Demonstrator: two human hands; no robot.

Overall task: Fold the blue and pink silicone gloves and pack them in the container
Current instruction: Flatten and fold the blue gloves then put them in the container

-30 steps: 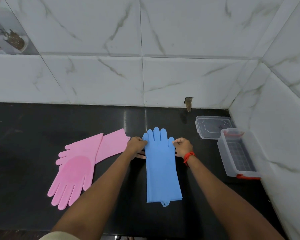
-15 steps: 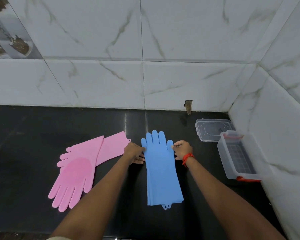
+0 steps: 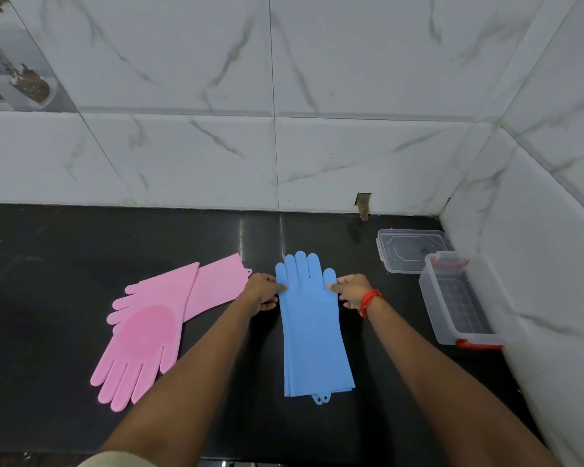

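Note:
The blue gloves (image 3: 312, 335) lie stacked flat on the black counter (image 3: 64, 264), fingers pointing to the wall and cuffs toward me. My left hand (image 3: 263, 291) pinches their left edge near the fingers. My right hand (image 3: 350, 289), with a red thread at the wrist, pinches the right edge by the thumb. Two pink gloves (image 3: 155, 326) lie overlapped to the left, one palm-up with its bristled pad showing. The clear container (image 3: 461, 301) with red latches stands open at the right wall.
The container's clear lid (image 3: 410, 249) lies flat behind it in the corner. White marble tiled walls close the back and right sides. The counter's front edge runs just under my forearms.
The view has shifted slightly. Both hands stay at the sides of the blue gloves near the fingers, and the gloves lie a little straighter.

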